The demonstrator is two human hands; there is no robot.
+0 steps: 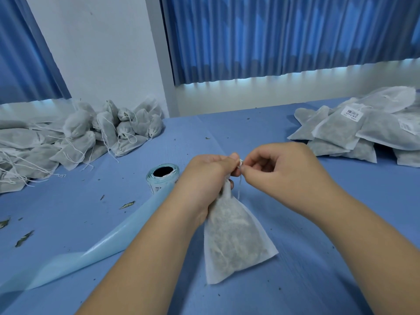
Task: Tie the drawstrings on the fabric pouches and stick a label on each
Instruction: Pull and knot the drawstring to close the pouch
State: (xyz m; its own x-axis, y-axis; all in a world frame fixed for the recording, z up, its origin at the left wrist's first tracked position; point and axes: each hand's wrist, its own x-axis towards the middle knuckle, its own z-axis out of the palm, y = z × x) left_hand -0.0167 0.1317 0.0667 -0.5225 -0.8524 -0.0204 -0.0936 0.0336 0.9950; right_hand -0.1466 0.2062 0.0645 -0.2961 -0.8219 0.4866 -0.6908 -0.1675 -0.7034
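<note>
Pouch (pixel 234 235) is clamped at its gathered neck in the grip of the left hand (pixel 204 178), steadying it so the right hand (pixel 279 164), pinching the drawstring (pixel 239 189), can knot it.

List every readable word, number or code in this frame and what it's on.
White label on the top pouch of the right pile: a barcode and one line of characters, too blurred to read.
Second label at that pile's right edge: print too faint to read.
Label roll: dark print on its side, too small to read.
Held pouch: no text visible.
</note>
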